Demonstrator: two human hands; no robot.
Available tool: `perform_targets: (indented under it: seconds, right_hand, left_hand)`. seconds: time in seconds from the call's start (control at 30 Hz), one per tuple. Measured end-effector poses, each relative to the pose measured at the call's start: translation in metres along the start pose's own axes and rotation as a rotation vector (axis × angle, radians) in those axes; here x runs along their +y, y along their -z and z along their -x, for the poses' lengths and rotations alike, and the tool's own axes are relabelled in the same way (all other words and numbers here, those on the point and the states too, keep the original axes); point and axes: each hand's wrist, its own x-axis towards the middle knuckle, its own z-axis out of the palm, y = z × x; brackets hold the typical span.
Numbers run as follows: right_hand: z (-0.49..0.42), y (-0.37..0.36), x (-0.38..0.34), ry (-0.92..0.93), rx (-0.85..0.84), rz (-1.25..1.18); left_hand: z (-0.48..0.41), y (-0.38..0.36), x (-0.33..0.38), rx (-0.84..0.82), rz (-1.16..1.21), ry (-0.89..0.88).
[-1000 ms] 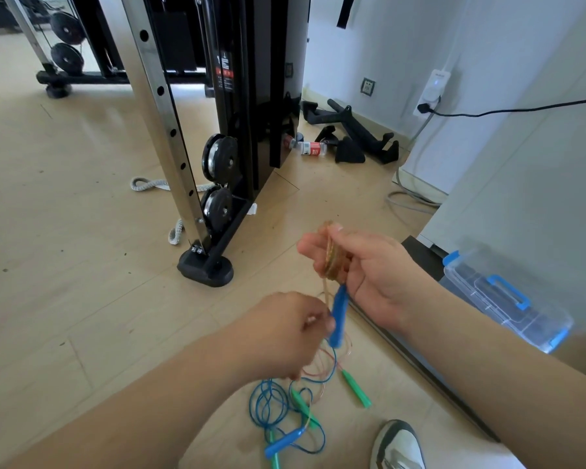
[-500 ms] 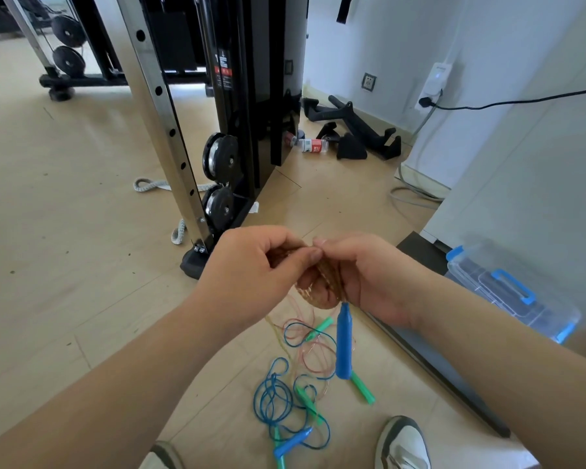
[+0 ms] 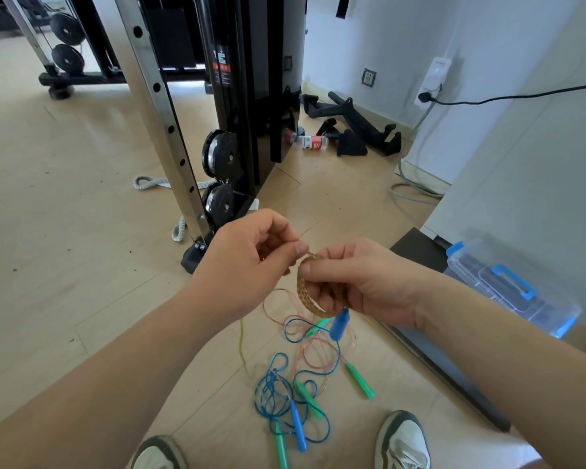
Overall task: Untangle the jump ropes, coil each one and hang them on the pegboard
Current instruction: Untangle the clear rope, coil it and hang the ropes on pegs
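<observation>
Your right hand (image 3: 362, 286) is clenched round the amber jump rope (image 3: 305, 294), which is wound here into small tight turns. The fingers curl through the loops, so the turns cannot spring apart. One blue handle (image 3: 338, 325) hangs at the hand's six o'clock, clear of the floor (image 3: 82, 282).

Your left hand (image 3: 247, 265) is at nine o'clock from the right and almost touching it. It pinches the rope's free strand between thumb and forefinger, seemingly to lay the next turn on under light tension. The rest of the strand drops to the floor at six o'clock. There it lies in loose loops across the blue jump rope (image 3: 271, 394) and the green handles (image 3: 361, 380), in front of your shoes (image 3: 403, 441).

I judge you are partway through coiling the first rope, and the others look tangled and untouched. The trailing strand could snag in that pile, so draw it up slowly. A clear box with blue latches (image 3: 508, 292) sits at three o'clock. No pegboard is in view.
</observation>
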Motion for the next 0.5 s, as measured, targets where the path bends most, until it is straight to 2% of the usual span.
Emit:
perform_targets:
  seconds: [0.07,0.17,0.23,0.3,0.43,0.5]
  right_hand:
    - [0.002,-0.002,-0.002,-0.008,0.025,-0.065]
    - [0.002,-0.001,-0.007,0.022,0.103,-0.255]
    - [-0.001,-0.001,-0.008,0.038,0.212,-0.407]
    - [-0.004,-0.004,-0.006,0.05,0.324,-0.467]
    - [-0.008,-0.008,0.001,0.114,0.534,-0.363]
    - [-0.008,-0.005,0.003,0.165,0.637,-0.004]
  left_hand:
    - [0.001,-0.004,-0.002,-0.009,-0.011,0.011]
    - [0.002,-0.012,-0.013,-0.07,-0.165,0.07]
    - [0.006,-0.017,-0.02,-0.199,-0.325,0.151]
    - [0.012,-0.026,-0.022,-0.35,-0.462,0.146]
    - [0.027,-0.041,-0.006,-0.542,-0.537,0.086]
    - [0.027,-0.04,0.005,-0.565,-0.472,0.086]
